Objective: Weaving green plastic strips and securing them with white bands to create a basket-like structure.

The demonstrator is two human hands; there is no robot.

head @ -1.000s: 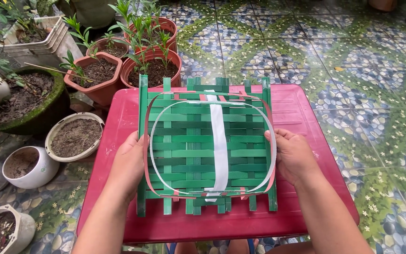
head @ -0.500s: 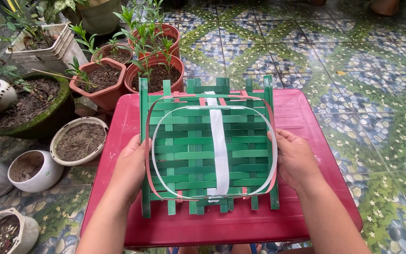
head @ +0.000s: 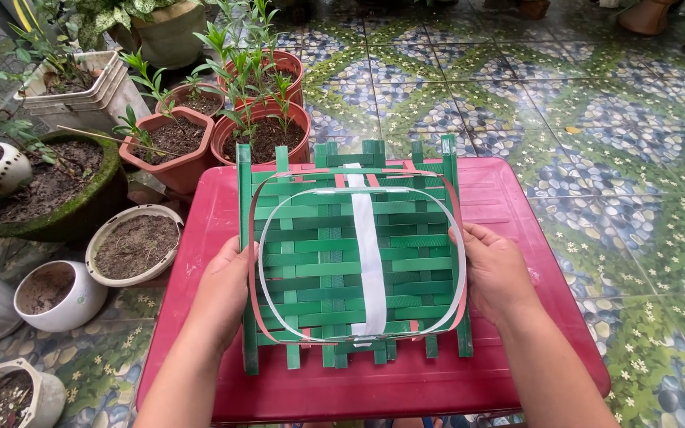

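Overhead, head view: green woven strip basket [head: 334, 261] with one white strip stands on the red plastic table [head: 509, 198]. Left hand [head: 223, 293] presses flat against its left wall, fingers together. Right hand [head: 497, 269] cups the right wall, fingers curled on the rim. Potted plants [head: 263, 131] stand just beyond the table.

Both forearms reaching in from below, converging. Left hand [head: 223, 297] palm inward, fingers flat and together, thumb up top. Right hand [head: 497, 273] mirrored, fingers curled slightly, pressing inward.
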